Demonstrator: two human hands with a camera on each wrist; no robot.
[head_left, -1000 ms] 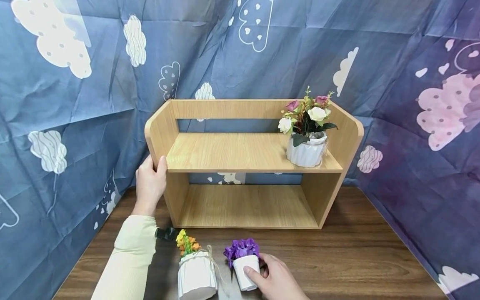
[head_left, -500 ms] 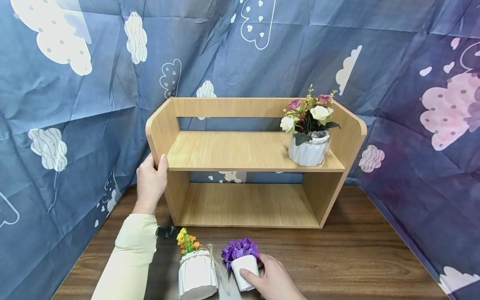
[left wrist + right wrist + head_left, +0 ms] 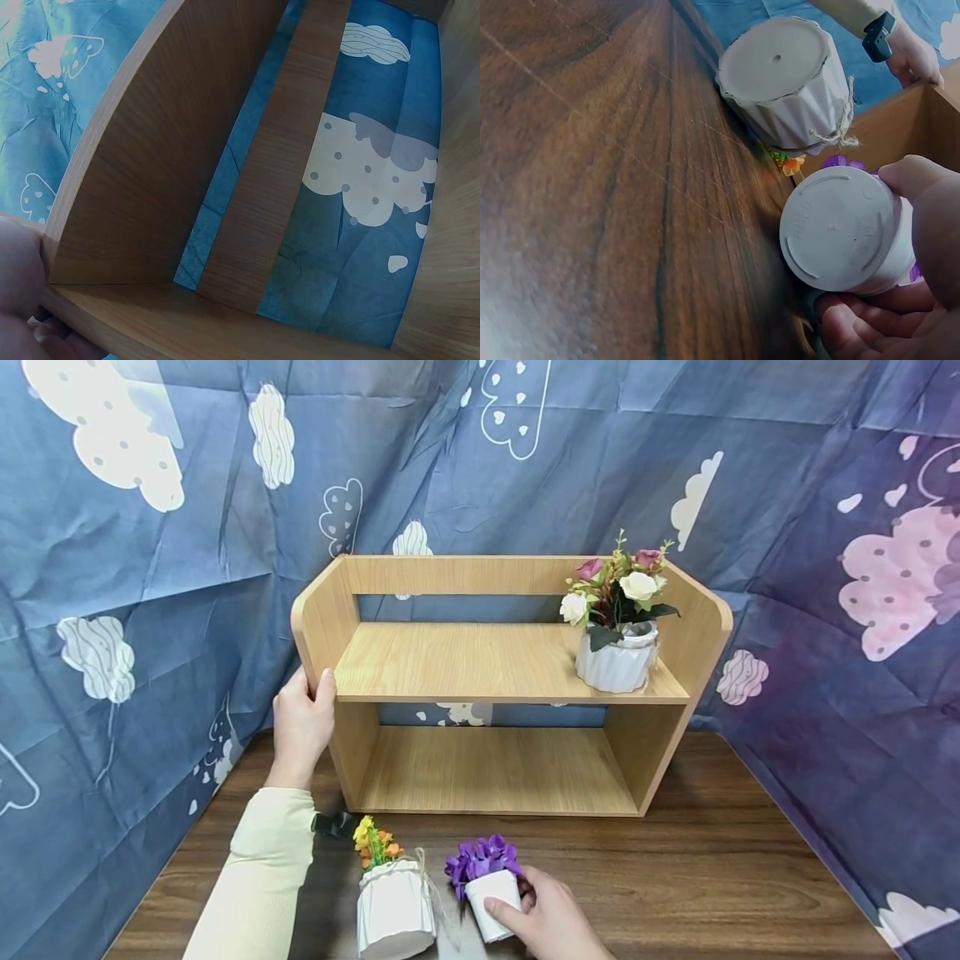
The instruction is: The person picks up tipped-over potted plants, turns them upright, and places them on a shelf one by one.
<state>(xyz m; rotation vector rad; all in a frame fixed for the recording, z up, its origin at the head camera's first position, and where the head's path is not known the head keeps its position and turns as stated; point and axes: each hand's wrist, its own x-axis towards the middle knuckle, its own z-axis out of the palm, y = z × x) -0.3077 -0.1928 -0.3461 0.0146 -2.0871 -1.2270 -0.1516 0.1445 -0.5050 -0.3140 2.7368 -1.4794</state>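
My left hand (image 3: 302,727) grips the front edge of the left side panel of a two-tier wooden shelf (image 3: 450,660). In the left wrist view part of that hand (image 3: 22,292) shows at the panel's edge. Low in the head view, my right hand (image 3: 551,914) holds a small white pot (image 3: 493,902) of purple flowers (image 3: 483,860), thumb on one side and fingers on the other. The pot leans away from me, and its round base (image 3: 840,229) faces the right wrist camera. Left of it, a fluted white pot (image 3: 395,910) with twine and yellow-orange flowers (image 3: 375,843) lies on its side.
A white pot (image 3: 615,664) of white and mauve roses stands upright at the right end of the upper tier. The shelf sits on a dark wooden table (image 3: 720,868). Blue cloud-print cloth (image 3: 480,477) hangs behind and at both sides.
The purple flower pot shifts and tilts slightly in my right hand. My left hand keeps its grip on the side panel. The head view has shifted a little.
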